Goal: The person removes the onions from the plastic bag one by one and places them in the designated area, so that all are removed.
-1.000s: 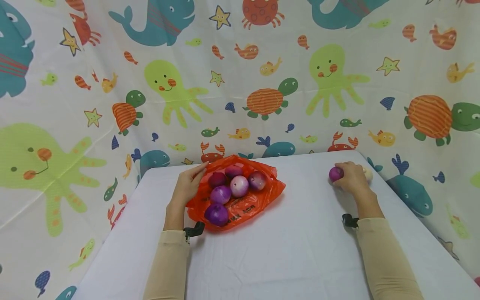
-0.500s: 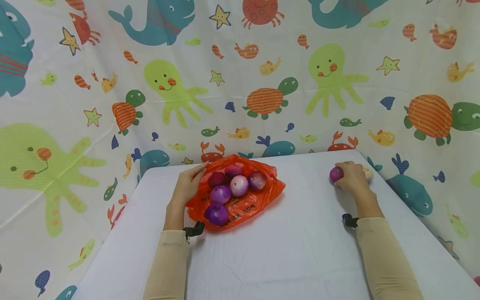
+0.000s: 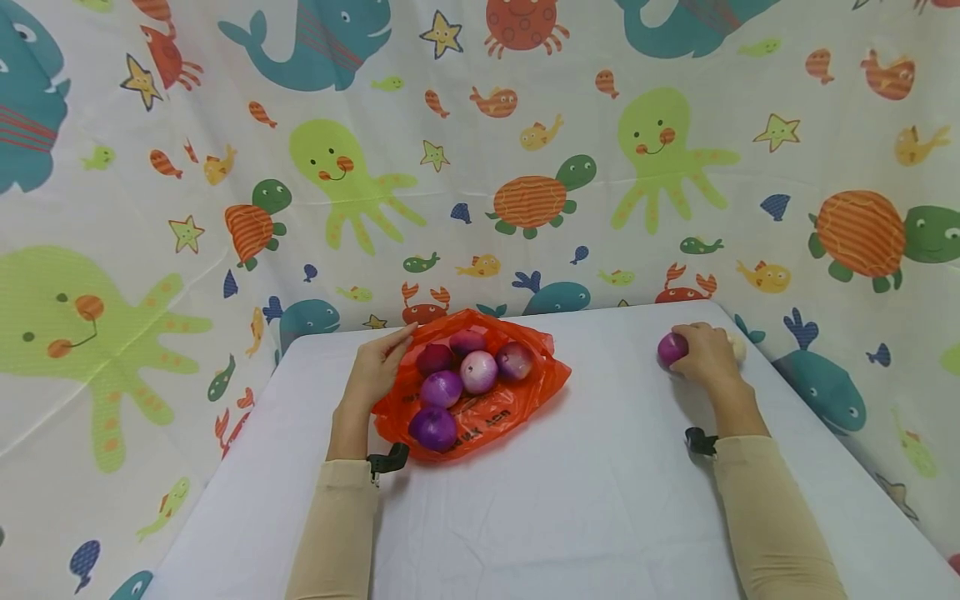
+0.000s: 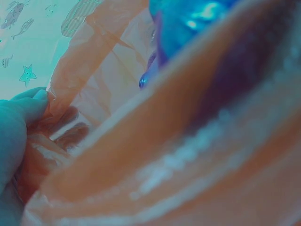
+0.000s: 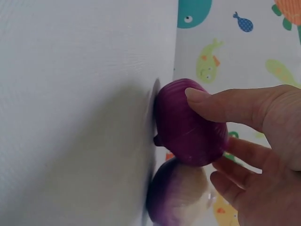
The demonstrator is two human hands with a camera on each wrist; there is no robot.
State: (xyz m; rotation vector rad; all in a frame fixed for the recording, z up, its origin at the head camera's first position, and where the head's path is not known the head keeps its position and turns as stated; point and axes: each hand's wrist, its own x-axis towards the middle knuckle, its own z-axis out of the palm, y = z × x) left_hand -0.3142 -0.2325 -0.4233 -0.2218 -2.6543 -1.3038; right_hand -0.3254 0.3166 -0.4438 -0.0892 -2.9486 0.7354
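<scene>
An open orange-red plastic bag (image 3: 487,417) lies left of centre in the head view with several purple onions (image 3: 441,389) on it. The left hand (image 3: 372,371) grips the bag's left edge; in the left wrist view its thumb lies against the orange plastic (image 4: 80,61). At the table's far right, the right hand (image 3: 705,354) holds a purple onion (image 3: 672,348) between thumb and fingers. The right wrist view shows this onion (image 5: 188,123) at the white surface, touching or very near a purple-and-white one (image 5: 178,193) below it.
A white cloth covers the table (image 3: 570,483). Behind and beside it hangs a curtain (image 3: 450,100) printed with sea animals. A pale round thing (image 3: 737,348) shows just right of the right hand, near the table's right edge.
</scene>
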